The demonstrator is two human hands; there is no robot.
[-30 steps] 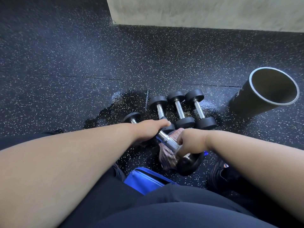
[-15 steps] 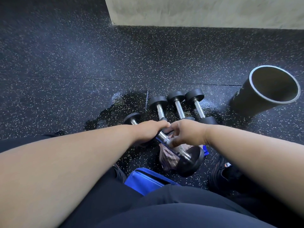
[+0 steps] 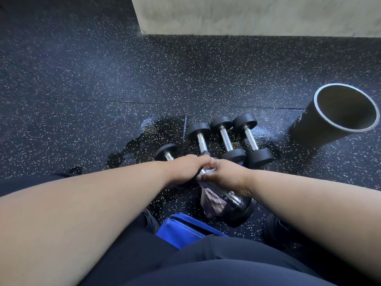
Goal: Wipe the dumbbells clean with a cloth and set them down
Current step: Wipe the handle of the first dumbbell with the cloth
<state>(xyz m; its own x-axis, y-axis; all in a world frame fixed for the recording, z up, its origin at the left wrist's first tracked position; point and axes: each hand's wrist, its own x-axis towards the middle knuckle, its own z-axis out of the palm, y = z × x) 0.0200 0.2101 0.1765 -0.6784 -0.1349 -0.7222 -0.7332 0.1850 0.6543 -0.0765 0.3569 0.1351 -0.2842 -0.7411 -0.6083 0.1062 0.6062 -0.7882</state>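
Note:
I hold a black-headed dumbbell [image 3: 240,211] with a chrome bar above the floor. My left hand [image 3: 185,169] grips its far head, which the hand hides. My right hand [image 3: 223,175] is closed around the bar with a patterned pinkish cloth [image 3: 210,202] wrapped under it; the cloth hangs down below the bar. The near head points toward me. Three more dumbbells [image 3: 226,140] lie side by side on the floor beyond my hands, and a fourth [image 3: 166,152] lies to their left, half hidden by my left hand.
A dark wet patch [image 3: 144,141] spreads on the speckled black rubber floor left of the dumbbells. A black open cylinder [image 3: 338,114] stands tilted at the right. A blue bag [image 3: 185,230] sits by my knees. A pale concrete wall base [image 3: 247,15] runs along the back.
My right hand has slid the cloth up the bar from near the close head toward my left hand. The left hand has stayed put.

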